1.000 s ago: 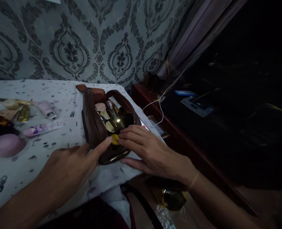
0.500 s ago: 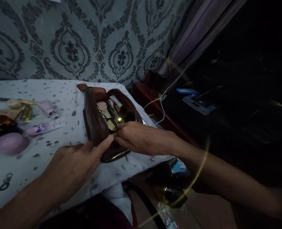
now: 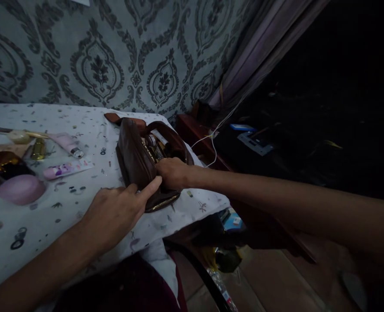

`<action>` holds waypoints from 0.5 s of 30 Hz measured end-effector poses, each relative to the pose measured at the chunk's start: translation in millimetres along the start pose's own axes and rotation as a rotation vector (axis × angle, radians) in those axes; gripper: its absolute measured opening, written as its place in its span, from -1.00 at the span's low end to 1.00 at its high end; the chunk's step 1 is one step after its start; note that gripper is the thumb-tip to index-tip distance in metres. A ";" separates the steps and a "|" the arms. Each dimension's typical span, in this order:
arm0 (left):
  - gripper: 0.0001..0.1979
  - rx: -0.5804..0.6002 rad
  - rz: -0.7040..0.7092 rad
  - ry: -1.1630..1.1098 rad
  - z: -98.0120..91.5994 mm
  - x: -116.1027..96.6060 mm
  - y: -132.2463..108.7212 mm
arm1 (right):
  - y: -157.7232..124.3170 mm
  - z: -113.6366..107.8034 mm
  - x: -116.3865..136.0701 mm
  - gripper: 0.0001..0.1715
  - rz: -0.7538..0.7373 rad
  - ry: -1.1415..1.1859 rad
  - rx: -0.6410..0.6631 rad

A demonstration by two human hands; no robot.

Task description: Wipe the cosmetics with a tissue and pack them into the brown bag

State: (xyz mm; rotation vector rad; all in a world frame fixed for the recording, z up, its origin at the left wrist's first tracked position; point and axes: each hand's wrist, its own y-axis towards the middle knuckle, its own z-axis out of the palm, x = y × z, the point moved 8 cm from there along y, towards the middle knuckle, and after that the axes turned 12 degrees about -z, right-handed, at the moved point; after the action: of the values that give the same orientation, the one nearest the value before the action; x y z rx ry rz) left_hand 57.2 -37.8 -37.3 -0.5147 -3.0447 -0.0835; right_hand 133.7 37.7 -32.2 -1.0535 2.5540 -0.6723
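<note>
A brown leather zip bag stands unzipped on the cloth-covered table, small cosmetic items showing in its mouth. My left hand grips the near side of the bag, its thumb laid along the opening edge. Down inside the bag is my right hand; its fingers are hidden, and whatever they touch cannot be seen. A brass zipper runs along the flap at the bag's near end.
Left on the table lie a pink sponge-like oval, a purple-white tube, a pink tube, a small gold bottle and sunglasses. A white cable hangs at the right, beyond the table edge.
My right hand has gone deeper into the bag, and its fingers are now out of sight. The yellow-gold shiny item near its fingertips no longer shows. My left hand still grips the bag.
</note>
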 end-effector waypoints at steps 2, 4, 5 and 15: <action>-0.40 -0.005 0.006 -0.021 -2.3 0.0 -0.4 | 1.4 4.2 0.1 -0.63 0.027 -0.001 -0.029; -0.40 -0.010 0.012 -0.049 -4.0 -0.1 -0.6 | -0.1 7.3 -0.4 -0.64 0.045 0.006 -0.063; -0.40 -0.010 0.012 -0.060 -4.4 0.1 -0.6 | -1.3 9.0 -0.1 -0.65 0.045 0.012 -0.072; -0.45 -0.026 0.014 -0.016 -3.3 2.4 -2.8 | -1.5 8.6 9.5 -0.71 0.012 -0.050 -0.074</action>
State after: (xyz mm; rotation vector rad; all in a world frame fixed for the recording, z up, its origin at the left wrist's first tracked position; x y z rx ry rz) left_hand 54.2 -39.9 -34.0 -0.5405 -3.0587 -0.1187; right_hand 131.7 27.3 -39.6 -1.0631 2.5578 -0.5458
